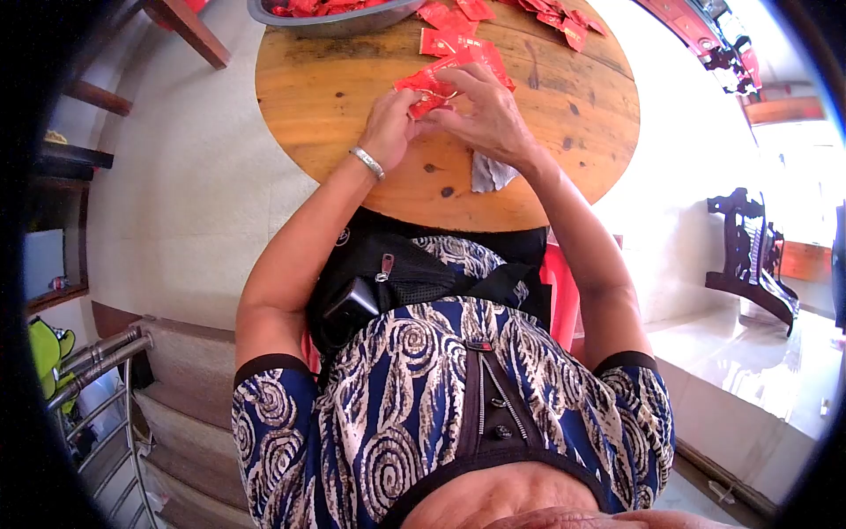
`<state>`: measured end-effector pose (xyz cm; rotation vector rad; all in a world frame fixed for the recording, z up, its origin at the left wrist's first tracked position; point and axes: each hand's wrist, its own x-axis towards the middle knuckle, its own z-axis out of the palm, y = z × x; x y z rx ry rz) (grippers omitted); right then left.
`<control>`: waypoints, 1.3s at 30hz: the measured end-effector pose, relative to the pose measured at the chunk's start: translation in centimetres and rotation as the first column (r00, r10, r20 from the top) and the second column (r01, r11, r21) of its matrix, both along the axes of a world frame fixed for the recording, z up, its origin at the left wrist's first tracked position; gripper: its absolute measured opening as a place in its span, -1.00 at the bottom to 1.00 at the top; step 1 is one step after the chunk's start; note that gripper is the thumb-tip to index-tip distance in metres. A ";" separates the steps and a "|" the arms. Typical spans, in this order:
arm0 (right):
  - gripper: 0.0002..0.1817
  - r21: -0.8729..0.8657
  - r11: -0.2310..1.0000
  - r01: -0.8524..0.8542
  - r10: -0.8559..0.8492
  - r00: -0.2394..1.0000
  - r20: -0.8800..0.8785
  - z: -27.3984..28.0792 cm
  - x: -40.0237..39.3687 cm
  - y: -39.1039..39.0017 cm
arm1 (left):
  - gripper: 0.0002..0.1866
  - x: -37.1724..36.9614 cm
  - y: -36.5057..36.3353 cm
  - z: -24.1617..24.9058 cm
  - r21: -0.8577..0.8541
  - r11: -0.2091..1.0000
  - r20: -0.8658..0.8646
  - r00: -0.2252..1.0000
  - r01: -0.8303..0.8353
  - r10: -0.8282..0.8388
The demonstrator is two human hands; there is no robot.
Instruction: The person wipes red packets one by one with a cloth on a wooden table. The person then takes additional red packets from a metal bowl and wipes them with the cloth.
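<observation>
Over the round wooden table, my left hand (389,126) and my right hand (489,113) meet on a small red packet (423,86). The fingers of both hands are closed on it, and they cover part of it. A silver bracelet (368,163) circles my left wrist. More red packets (449,42) lie flat just beyond my hands. Beneath my right wrist rests a crumpled grey cloth (490,175).
A grey basin (352,21) full of red packets stands at the table's (308,97) far left edge. Another heap of red packets (564,22) lies far right. A metal stair railing (128,361) is at lower left, a dark wooden stand (745,256) at right.
</observation>
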<state>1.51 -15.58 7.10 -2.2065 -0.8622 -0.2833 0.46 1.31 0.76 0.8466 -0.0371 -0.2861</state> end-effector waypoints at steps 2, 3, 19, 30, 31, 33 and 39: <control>-0.55 -0.073 0.997 0.028 -0.024 0.998 0.061 -0.1 -0.2 -2.1 | -0.70 0.1 -0.1 0.4 0.089 0.995 -0.033 0.998 -0.045 0.048; -0.56 -0.137 0.989 0.059 -0.043 0.991 0.123 -0.1 -0.3 -3.0 | -0.71 0.0 0.0 0.5 0.186 0.979 -0.062 0.993 -0.085 0.098; -0.59 -0.295 0.955 0.031 -0.081 0.984 -0.161 -2.7 -3.0 -7.1 | -0.70 0.3 0.8 -0.3 0.607 0.784 -0.031 0.982 -0.129 0.186; -0.61 0.113 0.973 0.203 -0.211 0.975 0.071 -2.8 -3.2 -2.8 | -0.72 -1.6 -3.3 -0.4 0.587 0.808 -0.089 0.996 0.050 0.003; -0.61 0.111 0.971 0.210 -0.218 0.974 0.062 -3.8 -3.0 -2.7 | -0.72 -1.6 -3.4 -0.5 0.633 0.772 -0.086 0.996 0.057 -0.004; -0.63 -0.094 0.988 0.123 -0.103 0.976 0.191 -5.6 -2.5 -2.5 | -0.72 -1.5 -3.5 -0.6 0.671 0.739 -0.086 0.996 0.067 -0.012; -0.65 -0.058 0.990 0.132 -0.123 0.982 0.141 -5.7 -2.8 -2.8 | -0.74 -1.1 -2.6 0.1 0.751 0.648 -0.087 0.992 0.126 -0.092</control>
